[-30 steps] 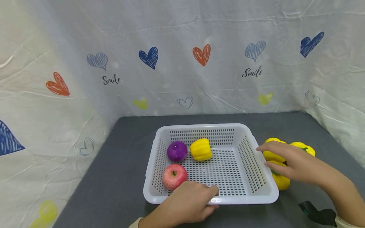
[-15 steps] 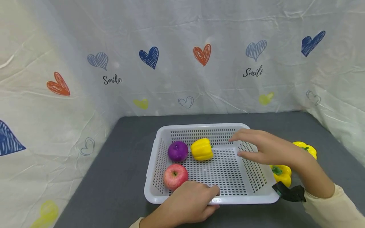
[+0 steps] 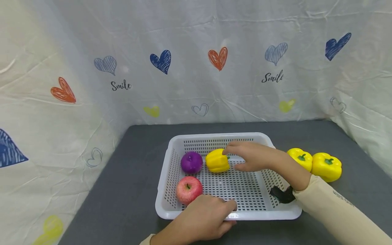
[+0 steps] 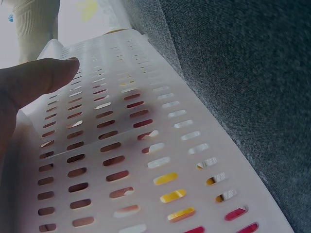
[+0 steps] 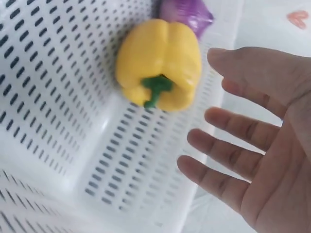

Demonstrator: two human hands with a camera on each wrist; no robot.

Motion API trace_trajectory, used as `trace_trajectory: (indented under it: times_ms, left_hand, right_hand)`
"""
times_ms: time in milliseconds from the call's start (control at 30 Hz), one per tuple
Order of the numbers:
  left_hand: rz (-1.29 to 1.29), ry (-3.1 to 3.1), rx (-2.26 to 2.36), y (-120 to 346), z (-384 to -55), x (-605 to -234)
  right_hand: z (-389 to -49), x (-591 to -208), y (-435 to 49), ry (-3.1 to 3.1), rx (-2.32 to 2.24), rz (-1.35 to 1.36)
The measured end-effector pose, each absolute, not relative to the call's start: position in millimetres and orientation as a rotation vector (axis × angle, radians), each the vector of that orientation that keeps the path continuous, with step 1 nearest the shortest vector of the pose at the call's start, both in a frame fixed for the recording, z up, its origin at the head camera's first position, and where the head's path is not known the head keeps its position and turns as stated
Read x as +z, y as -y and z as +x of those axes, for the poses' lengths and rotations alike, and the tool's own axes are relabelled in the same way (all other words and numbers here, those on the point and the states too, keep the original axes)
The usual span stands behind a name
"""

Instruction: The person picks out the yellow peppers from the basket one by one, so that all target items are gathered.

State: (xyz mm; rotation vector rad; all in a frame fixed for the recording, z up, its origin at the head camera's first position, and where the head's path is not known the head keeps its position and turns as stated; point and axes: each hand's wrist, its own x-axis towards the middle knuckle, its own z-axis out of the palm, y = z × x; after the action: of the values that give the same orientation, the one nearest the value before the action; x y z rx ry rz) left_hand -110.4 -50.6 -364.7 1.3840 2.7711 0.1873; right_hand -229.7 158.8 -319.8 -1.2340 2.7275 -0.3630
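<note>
A white perforated plastic basket (image 3: pixel 245 215) stands on the dark table. My left hand (image 3: pixel 202 217) grips its near rim; in the left wrist view the thumb (image 4: pixel 53 75) lies against the slotted wall (image 4: pixel 141 160). My right hand (image 3: pixel 251 154) reaches in over the right side, holding nothing, its fingertips by the yellow bell pepper (image 3: pixel 216 161). The right wrist view shows that pepper (image 5: pixel 160 63) stem-on, with the spread fingers of my right hand (image 5: pixel 243 131) beside it. A purple onion-like round vegetable (image 3: pixel 191 162) and a red apple (image 3: pixel 189 190) sit along the basket's left side.
Two yellow bell peppers (image 3: pixel 327 167) rest on the table (image 3: pixel 128 190) right of the basket, partly behind my right forearm. A black strap piece (image 3: pixel 281 194) hangs at my right wrist. A pale curtain with hearts (image 3: pixel 196 85) hangs behind the table.
My right hand has moved left, from beside the peppers outside the basket to over the pepper inside it. My left hand keeps its grip on the rim.
</note>
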Motion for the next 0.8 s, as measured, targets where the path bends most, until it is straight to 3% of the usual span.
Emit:
trace_trajectory:
  times_ms: [433, 800]
  left_hand:
    - [1.421, -2.791, 0.193, 51, -109, -364]
    - [1.38, -2.755, 0.203, 51, -111, -365]
  right_hand:
    - [-241, -342, -148, -2.645, -0.411, -1.097]
    - [-243, -347, -142, -2.646, -0.563, -1.238]
